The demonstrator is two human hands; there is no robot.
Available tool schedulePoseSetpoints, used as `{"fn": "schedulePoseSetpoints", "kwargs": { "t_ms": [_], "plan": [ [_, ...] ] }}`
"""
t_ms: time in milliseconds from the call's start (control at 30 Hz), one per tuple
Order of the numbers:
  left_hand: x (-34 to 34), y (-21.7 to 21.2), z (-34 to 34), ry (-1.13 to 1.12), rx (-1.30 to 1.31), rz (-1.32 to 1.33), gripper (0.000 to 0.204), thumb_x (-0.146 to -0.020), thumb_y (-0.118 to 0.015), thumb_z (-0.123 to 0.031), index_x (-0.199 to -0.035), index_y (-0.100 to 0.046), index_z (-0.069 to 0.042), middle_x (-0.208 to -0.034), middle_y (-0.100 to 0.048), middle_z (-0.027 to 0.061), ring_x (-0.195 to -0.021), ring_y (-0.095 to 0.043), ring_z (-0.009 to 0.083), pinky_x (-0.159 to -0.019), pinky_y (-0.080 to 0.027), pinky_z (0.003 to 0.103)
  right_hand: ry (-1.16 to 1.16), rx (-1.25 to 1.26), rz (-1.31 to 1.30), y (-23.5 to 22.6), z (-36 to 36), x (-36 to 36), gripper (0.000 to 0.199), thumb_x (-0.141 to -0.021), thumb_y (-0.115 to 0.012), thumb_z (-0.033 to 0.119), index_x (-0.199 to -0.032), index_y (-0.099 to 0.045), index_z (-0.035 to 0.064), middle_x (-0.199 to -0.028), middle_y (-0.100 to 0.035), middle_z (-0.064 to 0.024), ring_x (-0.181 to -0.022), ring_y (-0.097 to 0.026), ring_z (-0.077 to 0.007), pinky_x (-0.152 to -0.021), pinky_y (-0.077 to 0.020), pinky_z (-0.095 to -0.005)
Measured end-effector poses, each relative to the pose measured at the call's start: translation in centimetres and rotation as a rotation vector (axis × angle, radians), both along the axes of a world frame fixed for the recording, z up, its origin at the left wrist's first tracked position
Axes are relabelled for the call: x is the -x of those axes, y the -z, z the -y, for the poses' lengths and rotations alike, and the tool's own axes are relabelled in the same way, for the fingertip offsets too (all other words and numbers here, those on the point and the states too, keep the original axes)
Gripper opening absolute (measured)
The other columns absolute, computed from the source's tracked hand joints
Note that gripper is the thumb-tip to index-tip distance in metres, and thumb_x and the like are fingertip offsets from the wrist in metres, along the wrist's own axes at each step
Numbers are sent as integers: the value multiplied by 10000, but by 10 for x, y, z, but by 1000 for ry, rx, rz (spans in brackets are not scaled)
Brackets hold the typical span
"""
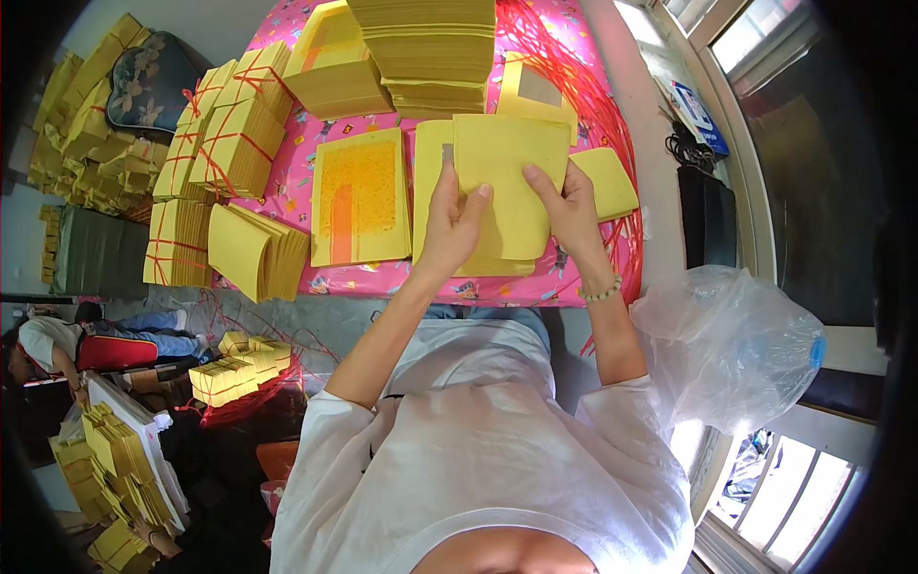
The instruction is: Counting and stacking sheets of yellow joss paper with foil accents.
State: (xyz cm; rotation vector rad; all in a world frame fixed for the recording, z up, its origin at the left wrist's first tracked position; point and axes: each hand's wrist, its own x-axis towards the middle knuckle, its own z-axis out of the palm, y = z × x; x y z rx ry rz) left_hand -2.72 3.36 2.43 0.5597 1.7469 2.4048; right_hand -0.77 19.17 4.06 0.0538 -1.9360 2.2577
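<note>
We look down on a bench covered with a pink patterned cloth, crowded with yellow paper and loose red string. At our chest edge of the bench we hold a plain yellow sheet lifted slightly over a flat pile of the same sheets. Our left hand grips the sheet's left edge, fingers curled behind and thumb pressed on the front; our right hand pinches the right edge, thumb on top, with a bead bracelet at the wrist. Just left of the pile lies a sheet with an orange printed square. Tall stacks of yellow paper stand at the far side, and bundles tied with red string fill the left end. A clear plastic bag sits to our right, off the bench.
</note>
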Motion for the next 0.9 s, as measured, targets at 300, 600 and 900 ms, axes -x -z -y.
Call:
{"fn": "schedulePoseSetpoints", "kwargs": {
  "t_ms": [300, 600, 900],
  "plan": [
    [-7, -7, 7, 59, 61, 142, 481, -904, -481, -3, -1364, -339, -2, -1322, -487, 110, -1214, -466, 174, -1013, -357, 299, 36, 22, -2, 1, -9, 9, 253, -940, -578, 164, -1114, -605, -17, -968, -659, -34, -850, -591, -60, -727, -488, -228],
    [-3, -5, 11, 110, 81, 263, 405, -908, -506, -35, -1304, -421, -14, -1274, -539, 91, -1168, -510, 165, -988, -384, 302, 47, -29, 65, 12, -28, 15, 229, -938, -584, 187, -1056, -630, -5, -899, -663, -25, -741, -583, -43, -663, -468, -190],
    [20, -5, 12, 125, 145, 353, 325, -911, -517, -52, -1231, -481, -7, -1177, -596, 98, -1072, -571, 169, -915, -439, 292, -88, -139, 247, 2, -17, -5, 276, -919, -611, 270, -1012, -656, 14, -735, -636, 21, -547, -502, 0, -441, -359, -176]
  ]
}}
